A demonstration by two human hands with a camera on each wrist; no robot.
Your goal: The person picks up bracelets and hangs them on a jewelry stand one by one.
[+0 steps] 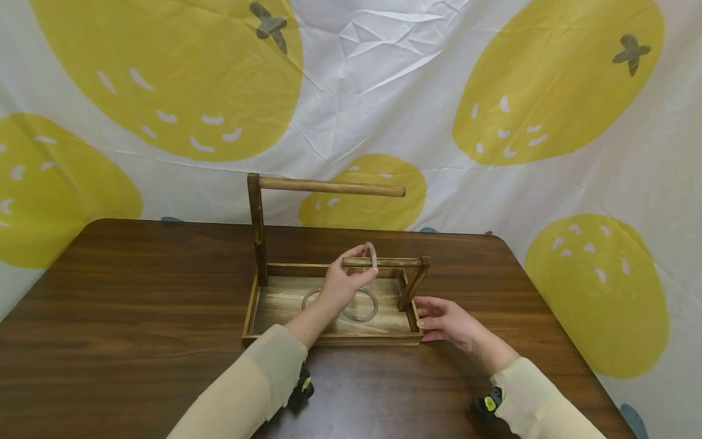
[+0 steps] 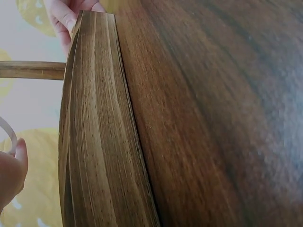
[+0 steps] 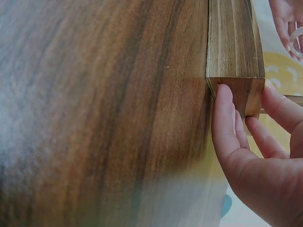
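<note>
We see a wooden tray (image 1: 373, 339) with our left hand (image 1: 345, 277) above it, pinching a clear ring (image 1: 375, 256) between thumb and fingers. The ring stands upright, crossing in front of the tray's short bar (image 1: 403, 262); we cannot tell whether it fully encircles it. Our right hand (image 1: 446, 320) has its fingers loosely extended, fingertips touching the tray's right end. Two other rings (image 1: 360, 320) lie inside the tray, one partly hidden by our left arm. A taller bar (image 1: 331, 186) rises from the tray's left end. Beneath the tray is a brown table (image 1: 137, 292).
</note>
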